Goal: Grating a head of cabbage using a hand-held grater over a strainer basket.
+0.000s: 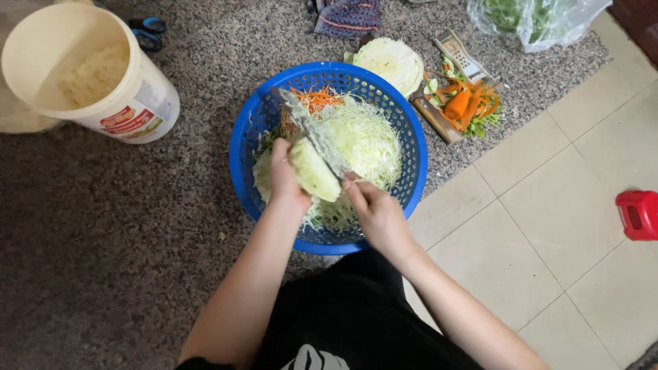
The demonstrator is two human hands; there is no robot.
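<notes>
Cabbage wedge (314, 171), clamped in left hand (286, 179), lies directly against slanted grater blade (312, 130) gripped at its near end by right hand (377, 212), over blue basket (250, 130).

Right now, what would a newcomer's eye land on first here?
The blue basket at centre, heaped with shredded cabbage. Over it, the left hand holds a cabbage wedge against a blade gripped by the right hand. A cream bucket stands upper left.
</notes>
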